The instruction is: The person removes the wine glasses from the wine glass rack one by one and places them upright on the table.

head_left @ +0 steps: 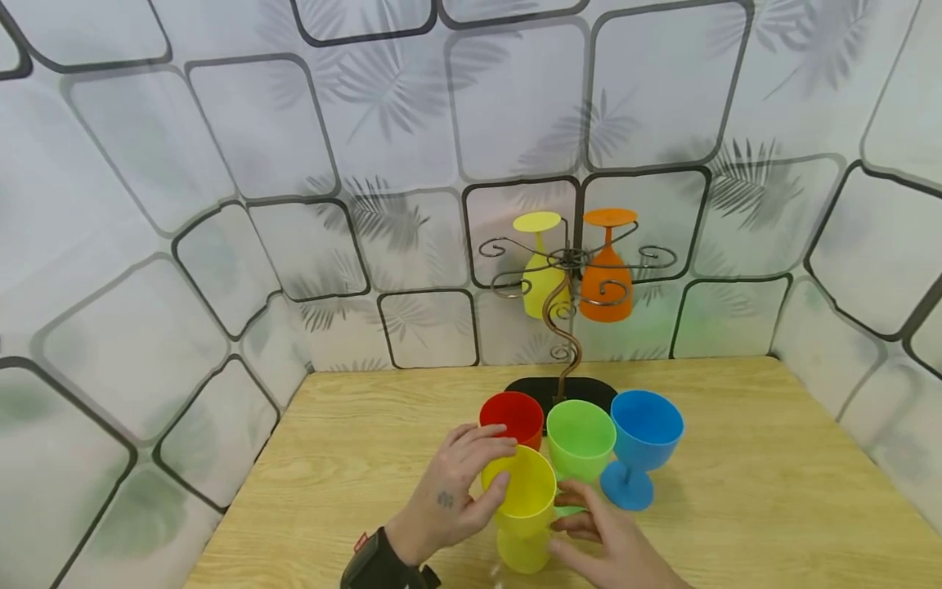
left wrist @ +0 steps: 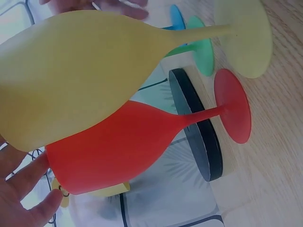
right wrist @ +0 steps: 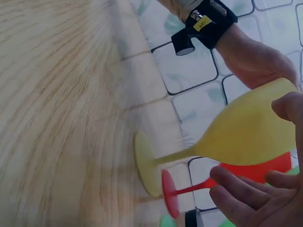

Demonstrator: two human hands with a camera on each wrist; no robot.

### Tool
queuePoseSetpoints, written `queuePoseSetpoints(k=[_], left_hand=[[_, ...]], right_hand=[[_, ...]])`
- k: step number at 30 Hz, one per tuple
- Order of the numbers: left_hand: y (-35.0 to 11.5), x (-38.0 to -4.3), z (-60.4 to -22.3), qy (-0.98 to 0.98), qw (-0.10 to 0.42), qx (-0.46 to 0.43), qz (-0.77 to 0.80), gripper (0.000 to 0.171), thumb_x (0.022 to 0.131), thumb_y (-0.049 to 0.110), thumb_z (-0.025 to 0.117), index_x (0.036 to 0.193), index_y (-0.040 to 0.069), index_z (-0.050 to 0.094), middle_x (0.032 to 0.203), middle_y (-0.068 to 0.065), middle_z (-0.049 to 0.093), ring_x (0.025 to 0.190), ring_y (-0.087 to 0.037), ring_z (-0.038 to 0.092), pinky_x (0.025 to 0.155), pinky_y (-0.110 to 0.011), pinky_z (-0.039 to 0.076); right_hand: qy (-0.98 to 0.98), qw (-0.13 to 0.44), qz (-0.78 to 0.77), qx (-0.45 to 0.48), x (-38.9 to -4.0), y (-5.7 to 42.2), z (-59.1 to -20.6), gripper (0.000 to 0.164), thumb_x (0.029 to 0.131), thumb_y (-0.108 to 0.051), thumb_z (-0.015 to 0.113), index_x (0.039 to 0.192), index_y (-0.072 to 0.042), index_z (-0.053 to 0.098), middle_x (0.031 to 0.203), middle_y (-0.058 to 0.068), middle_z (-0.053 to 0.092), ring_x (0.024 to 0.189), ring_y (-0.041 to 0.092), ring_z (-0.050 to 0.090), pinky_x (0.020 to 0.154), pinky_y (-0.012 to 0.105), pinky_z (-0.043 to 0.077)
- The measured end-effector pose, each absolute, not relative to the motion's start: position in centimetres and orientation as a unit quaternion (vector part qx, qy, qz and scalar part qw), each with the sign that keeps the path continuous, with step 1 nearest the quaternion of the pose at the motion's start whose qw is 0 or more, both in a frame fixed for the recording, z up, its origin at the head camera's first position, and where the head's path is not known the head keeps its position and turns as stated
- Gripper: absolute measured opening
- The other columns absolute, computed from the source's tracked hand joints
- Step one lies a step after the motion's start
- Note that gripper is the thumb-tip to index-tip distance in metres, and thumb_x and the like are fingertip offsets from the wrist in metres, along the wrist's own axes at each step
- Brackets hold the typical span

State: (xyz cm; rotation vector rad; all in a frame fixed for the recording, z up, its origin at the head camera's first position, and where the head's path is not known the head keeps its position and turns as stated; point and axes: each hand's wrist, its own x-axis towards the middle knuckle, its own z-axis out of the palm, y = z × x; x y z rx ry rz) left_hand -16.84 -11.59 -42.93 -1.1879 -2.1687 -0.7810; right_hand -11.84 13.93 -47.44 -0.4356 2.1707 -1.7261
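A yellow goblet (head_left: 524,528) stands upright on the table at the front, between both hands. My left hand (head_left: 459,491) is at its left side, with fingers over the rim and thumb extended. On the other side my right hand (head_left: 607,532) has its fingers spread loosely beside the bowl, as the right wrist view also shows. Neither hand is plainly closed on the goblet. Just behind it stand a red goblet (left wrist: 113,146) and a green goblet (head_left: 581,438). A blue goblet (head_left: 648,433) is to the right.
A scrolled metal stand (head_left: 568,260) with a twisted stem rises from a black base (head_left: 526,387) behind the goblets. From its arms hang an upside-down yellow goblet (head_left: 540,286) and an orange goblet (head_left: 607,282). Patterned cloth walls (head_left: 397,229) border the wooden table (head_left: 368,442).
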Motion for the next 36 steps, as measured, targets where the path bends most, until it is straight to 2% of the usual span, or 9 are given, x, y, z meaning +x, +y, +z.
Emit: queuePoseSetpoints(k=[4, 9, 13, 17, 23, 26, 31, 34, 36], left_hand=[[-11.5, -17.0, -42.5, -0.801, 0.272, -0.444, -0.295, 0.022, 0.095, 0.015, 0.064, 0.116, 0.010, 0.070, 0.119, -0.001, 0.073, 0.122, -0.024, 0.065, 0.101, -0.051, 0.051], [-11.6, -17.4, -41.4, -0.796, 0.271, -0.450, -0.300, 0.022, 0.095, 0.014, 0.064, 0.116, 0.008, 0.069, 0.122, -0.005, 0.072, 0.123, -0.026, 0.064, 0.102, -0.051, 0.050], [-11.8, -18.1, -39.9, -0.793, 0.276, -0.452, -0.301, 0.025, 0.101, 0.021, 0.058, 0.118, 0.004, 0.068, 0.127, -0.010, 0.070, 0.125, -0.027, 0.063, 0.104, -0.050, 0.050], [-11.8, -19.1, -38.2, -0.794, 0.272, -0.453, -0.300, 0.031, 0.103, 0.023, 0.058, 0.125, 0.003, 0.065, 0.135, -0.012, 0.066, 0.129, -0.027, 0.060, 0.107, -0.049, 0.049], [-10.9, -21.0, -35.4, -0.807, 0.229, -0.448, -0.308, 0.045, 0.100, 0.019, 0.063, 0.140, 0.002, 0.055, 0.146, -0.013, 0.057, 0.138, -0.027, 0.053, 0.115, -0.045, 0.044], [-10.0, -22.0, -34.3, -0.810, 0.200, -0.446, -0.324, 0.049, 0.101, 0.019, 0.062, 0.146, 0.002, 0.051, 0.149, -0.013, 0.055, 0.140, -0.026, 0.052, 0.116, -0.044, 0.041], [-8.1, -23.3, -33.0, -0.802, 0.135, -0.457, -0.361, 0.051, 0.103, 0.017, 0.058, 0.150, 0.002, 0.046, 0.153, -0.014, 0.051, 0.142, -0.027, 0.049, 0.116, -0.044, 0.042], [-7.1, -23.8, -32.3, -0.805, 0.064, -0.441, -0.392, 0.051, 0.104, 0.019, 0.055, 0.152, 0.004, 0.045, 0.155, -0.012, 0.049, 0.141, -0.027, 0.048, 0.113, -0.044, 0.045], [-6.4, -24.3, -31.8, -0.809, 0.013, -0.419, -0.411, 0.051, 0.105, 0.021, 0.053, 0.153, 0.007, 0.044, 0.157, -0.010, 0.047, 0.139, -0.028, 0.051, 0.111, -0.044, 0.047]], right_hand=[[0.763, 0.145, -0.600, -0.192, -11.2, 16.3, -46.6, 0.046, 0.102, -0.018, 0.063, 0.137, 0.008, 0.046, 0.126, 0.023, 0.062, 0.100, 0.017, 0.071, 0.089, 0.026, 0.059], [0.792, -0.022, -0.551, -0.261, -10.9, 19.1, -43.9, 0.016, 0.101, -0.002, 0.060, 0.117, -0.002, 0.061, 0.104, 0.005, 0.070, 0.083, 0.014, 0.072, 0.074, 0.024, 0.061], [0.807, -0.165, -0.502, -0.265, -12.0, 21.0, -40.6, 0.023, 0.095, 0.009, 0.064, 0.107, -0.010, 0.067, 0.093, -0.002, 0.072, 0.078, 0.010, 0.071, 0.069, 0.020, 0.059], [0.837, -0.233, -0.441, -0.225, -14.0, 22.7, -37.6, 0.022, 0.094, 0.004, 0.067, 0.110, -0.010, 0.070, 0.098, 0.001, 0.073, 0.088, -0.002, 0.067, 0.077, 0.010, 0.052], [0.879, -0.214, -0.381, -0.192, -18.2, 24.7, -35.2, 0.031, 0.100, -0.015, 0.065, 0.130, -0.005, 0.063, 0.117, 0.012, 0.071, 0.102, -0.016, 0.053, 0.085, 0.003, 0.044], [0.887, -0.187, -0.374, -0.194, -20.6, 25.6, -34.6, 0.040, 0.102, -0.019, 0.063, 0.137, -0.002, 0.057, 0.124, 0.018, 0.068, 0.106, -0.002, 0.060, 0.085, 0.005, 0.045], [0.906, -0.148, -0.358, -0.169, -23.8, 26.5, -34.0, 0.052, 0.103, -0.029, 0.061, 0.146, -0.002, 0.049, 0.135, 0.022, 0.062, 0.118, 0.035, 0.061, 0.094, 0.040, 0.057], [0.916, -0.114, -0.349, -0.159, -25.4, 26.5, -33.7, 0.061, 0.104, -0.036, 0.060, 0.151, -0.002, 0.042, 0.143, 0.024, 0.055, 0.125, 0.042, 0.057, 0.097, 0.061, 0.050], [0.921, -0.098, -0.346, -0.153, -26.4, 26.5, -33.5, 0.067, 0.103, -0.041, 0.059, 0.154, -0.002, 0.038, 0.147, 0.025, 0.051, 0.129, 0.043, 0.055, 0.100, 0.063, 0.047]])
